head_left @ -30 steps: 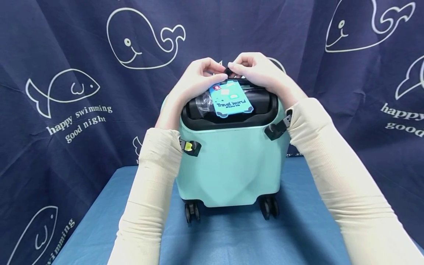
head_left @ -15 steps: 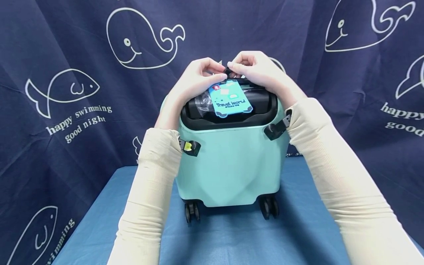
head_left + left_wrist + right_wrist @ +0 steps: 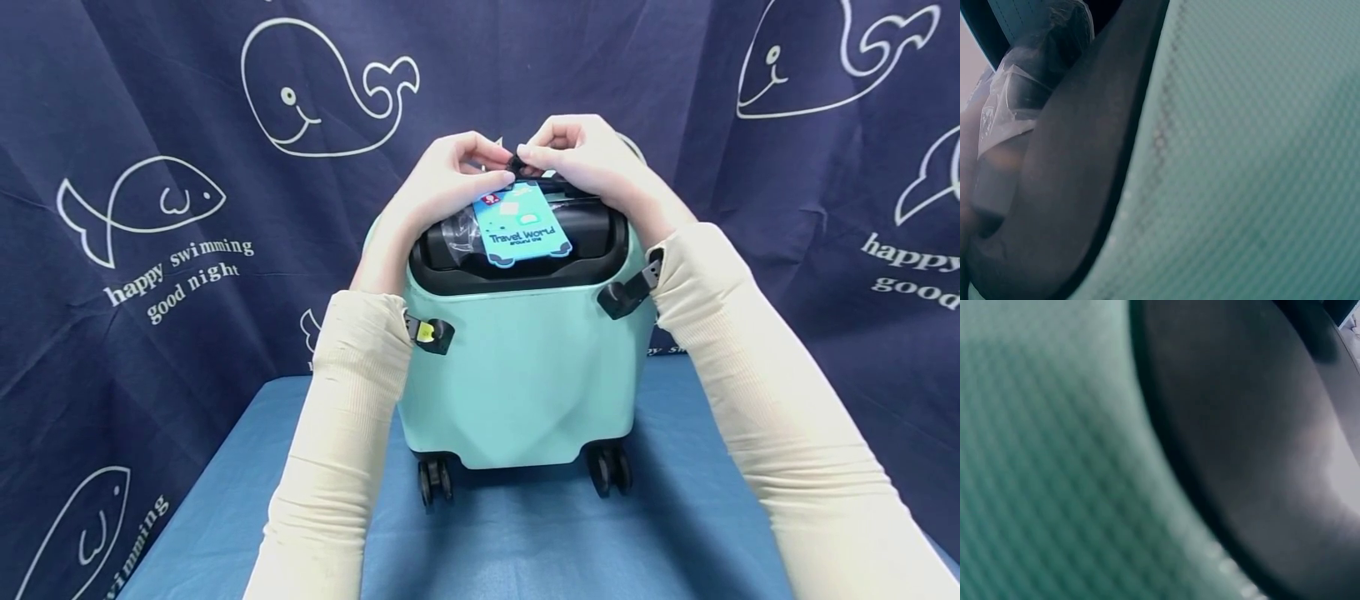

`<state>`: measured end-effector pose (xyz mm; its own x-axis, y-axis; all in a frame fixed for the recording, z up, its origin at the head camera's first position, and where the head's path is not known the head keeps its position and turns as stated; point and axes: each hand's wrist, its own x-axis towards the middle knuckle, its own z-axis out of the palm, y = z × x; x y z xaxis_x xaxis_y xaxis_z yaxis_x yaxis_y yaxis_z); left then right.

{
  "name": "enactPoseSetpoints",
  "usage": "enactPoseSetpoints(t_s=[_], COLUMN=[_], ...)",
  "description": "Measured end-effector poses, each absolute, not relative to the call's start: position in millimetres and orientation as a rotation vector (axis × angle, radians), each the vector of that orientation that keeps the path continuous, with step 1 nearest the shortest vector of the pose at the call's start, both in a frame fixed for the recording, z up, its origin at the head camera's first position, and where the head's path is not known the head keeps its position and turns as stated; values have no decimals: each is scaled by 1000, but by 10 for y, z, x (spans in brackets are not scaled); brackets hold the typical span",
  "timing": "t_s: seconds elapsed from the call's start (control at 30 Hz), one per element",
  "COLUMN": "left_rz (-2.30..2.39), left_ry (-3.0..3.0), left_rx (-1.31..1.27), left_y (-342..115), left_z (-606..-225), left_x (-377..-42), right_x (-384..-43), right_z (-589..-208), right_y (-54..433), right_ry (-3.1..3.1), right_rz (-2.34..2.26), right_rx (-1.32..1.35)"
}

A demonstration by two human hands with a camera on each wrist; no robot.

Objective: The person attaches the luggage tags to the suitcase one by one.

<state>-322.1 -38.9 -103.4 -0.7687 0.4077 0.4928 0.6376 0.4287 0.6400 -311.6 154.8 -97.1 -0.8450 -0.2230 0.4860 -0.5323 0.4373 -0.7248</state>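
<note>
A mint-green suitcase (image 3: 517,375) stands upright on its wheels, with a black recessed panel (image 3: 450,282) at its top. A blue luggage tag (image 3: 522,223) printed "Travel World" hangs over that panel. Above the tag, my left hand (image 3: 450,171) pinches the tag's small black strap (image 3: 515,164) between thumb and fingers. My right hand (image 3: 585,158) pinches the same strap from the other side, its thumb right by the left fingertips. Clear plastic wrap (image 3: 1013,103) covers part of the black handle in the left wrist view. The right wrist view shows only the textured shell (image 3: 1047,462) and black trim (image 3: 1235,437).
The suitcase rests on a blue cloth-covered table (image 3: 480,542). Behind it hangs a navy curtain (image 3: 570,58) with white whale and fish drawings. Black wrist cameras (image 3: 437,336) stick out from both cream sleeves (image 3: 352,417), close in front of the shell.
The right hand shifts very slightly around the strap. The left hand, tag and suitcase stay practically where they were.
</note>
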Motion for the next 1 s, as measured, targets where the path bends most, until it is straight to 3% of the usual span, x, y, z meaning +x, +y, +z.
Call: enactPoseSetpoints(t_s=[0.63,1.0], left_rz=[-1344,-1324], left_ry=[-2394,-2395], left_rx=[-928,-925], left_y=[-364,-370], left_z=[-1038,-1043], left_x=[-3223,-3230], right_x=[-3127,-3139], right_z=[-983,-982], right_y=[1577,1567], right_ry=[-2295,-2309], right_rz=[1449,1351], right_rx=[744,652])
